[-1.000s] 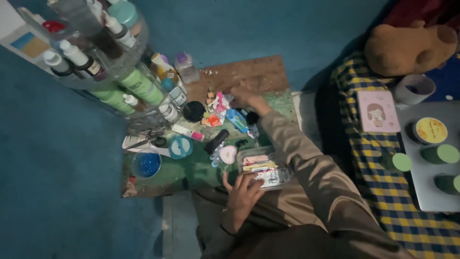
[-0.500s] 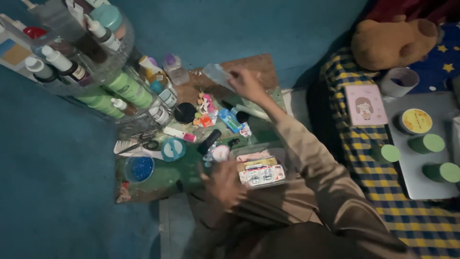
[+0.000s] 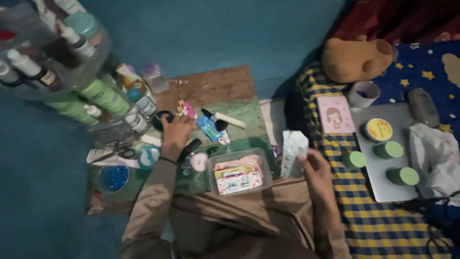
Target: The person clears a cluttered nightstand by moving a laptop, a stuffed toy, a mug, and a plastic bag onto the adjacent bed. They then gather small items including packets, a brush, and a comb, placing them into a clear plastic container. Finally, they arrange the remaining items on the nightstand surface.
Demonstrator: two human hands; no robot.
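Note:
My right hand point(image 3: 314, 170) holds a small crumpled white packet point(image 3: 293, 148) above my lap, at the edge of the checked bedding. My left hand point(image 3: 176, 133) reaches forward over the low wooden board point(image 3: 215, 86), its fingers resting among small items: a black round lid point(image 3: 160, 120), a pink floral piece point(image 3: 186, 109) and a black tube point(image 3: 190, 147). Whether it grips any of them I cannot tell. A clear plastic box point(image 3: 239, 173) of blister packs sits on the board between my hands.
A clear rack point(image 3: 57, 62) of bottles and green tubes stands at the left. Scissors point(image 3: 115, 154), a blue dish point(image 3: 112, 178) and a teal jar point(image 3: 149, 156) lie near it. On the checked bedding point(image 3: 335, 211) are a laptop point(image 3: 383, 158) with green jars, a plush toy point(image 3: 354, 60) and a cup point(image 3: 364, 93).
My right hand lifted the white packet from the far side of the board and brought it back right, near my lap. My left hand left the clear box and reached forward.

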